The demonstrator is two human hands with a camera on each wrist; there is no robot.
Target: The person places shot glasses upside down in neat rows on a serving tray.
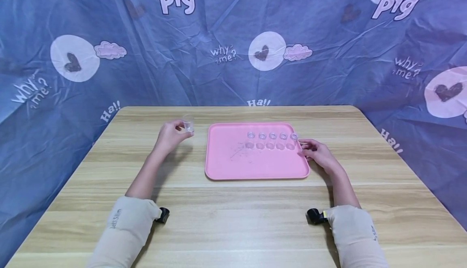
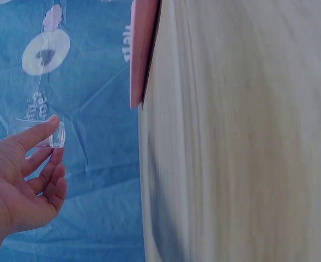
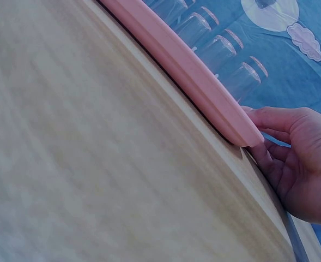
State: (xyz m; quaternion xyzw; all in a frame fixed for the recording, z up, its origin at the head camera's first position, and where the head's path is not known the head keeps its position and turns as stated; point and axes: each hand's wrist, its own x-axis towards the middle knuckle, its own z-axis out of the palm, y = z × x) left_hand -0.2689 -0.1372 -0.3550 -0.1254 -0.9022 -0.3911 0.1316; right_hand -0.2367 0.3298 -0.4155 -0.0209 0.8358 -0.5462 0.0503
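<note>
My left hand (image 1: 169, 136) pinches a small clear plastic cup (image 1: 188, 123) between thumb and fingers, raised above the table to the left of the pink tray (image 1: 224, 168). In the left wrist view this cup (image 2: 58, 135) lies sideways across the picture, its thick end just past the thumb tip. At the tray's right side, my right hand (image 1: 320, 153) grips the edge, thumb at the rim and fingers lower down, as the right wrist view shows. Several matching clear cups (image 1: 272, 136) stand in a row on the tray, the rightmost close to my right fingertips.
The tray lies on a light wood-grain table (image 1: 233, 219). Behind the table hangs a blue printed cloth (image 1: 204, 77). Both forearms wear pale sleeves (image 1: 127, 223) with small black wrist cameras (image 1: 315, 216) near the table surface.
</note>
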